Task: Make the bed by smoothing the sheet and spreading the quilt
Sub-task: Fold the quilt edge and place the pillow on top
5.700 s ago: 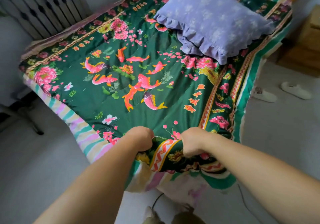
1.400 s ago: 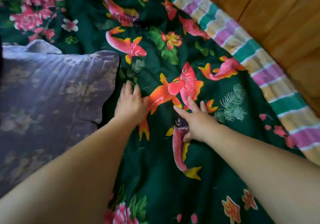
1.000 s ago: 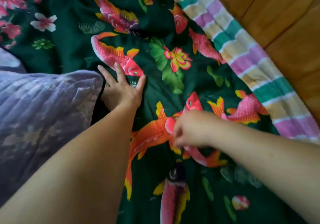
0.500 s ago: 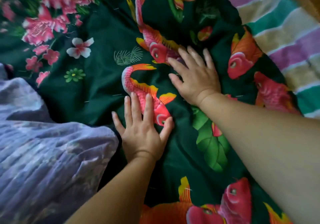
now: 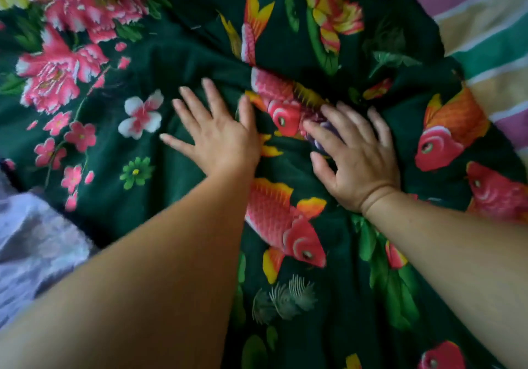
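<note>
The quilt point(image 5: 177, 220) fills almost the whole view; it is dark green, with red and orange fish, pink flowers and green leaves printed on it; it lies spread under both hands. The left hand point(image 5: 220, 137) lies flat on the quilt with fingers straight and spread apart, grasping nothing; it is just left of a red fish point(image 5: 285, 106) in the middle of the print. The right hand point(image 5: 357, 154) rests on the quilt just right of this same fish; its fingers are a little bent and spread, the fingertips touching the cloth, and it holds nothing. Around the fish, between and above the two hands, the cloth makes some folds. A striped border point(image 5: 485, 34) in pink, beige and green runs far right of the fish, at the upper right corner. A lilac pillow point(image 5: 34, 243) lies well to the left of the fish and lower, at the left edge, beside the left forearm. The hands are slightly blurred.
</note>
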